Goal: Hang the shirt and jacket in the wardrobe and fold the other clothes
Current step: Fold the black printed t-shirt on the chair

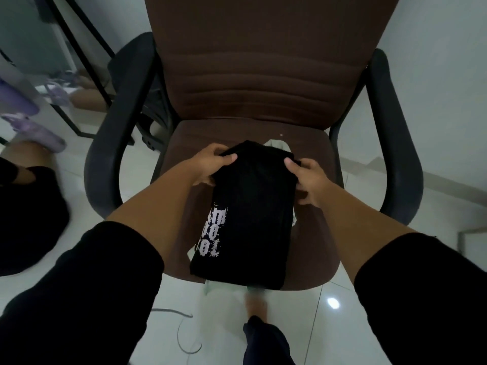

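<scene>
black garment [250,219] | white distressed print, sideways | characters not clearly legible

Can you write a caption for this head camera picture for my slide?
Left hand and right hand grip a folded black garment over a pale cloth on a brown chair.

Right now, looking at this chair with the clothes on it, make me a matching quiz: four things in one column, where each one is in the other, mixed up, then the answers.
Things:
1. black garment
2. pale garment
3. left hand
4. right hand

Places:
A. grips the black garment's far right corner
B. lies on the chair seat, on top of another garment
C. grips the black garment's far left corner
D. peeks out from under the black garment

Pairs: 1-B, 2-D, 3-C, 4-A
</scene>
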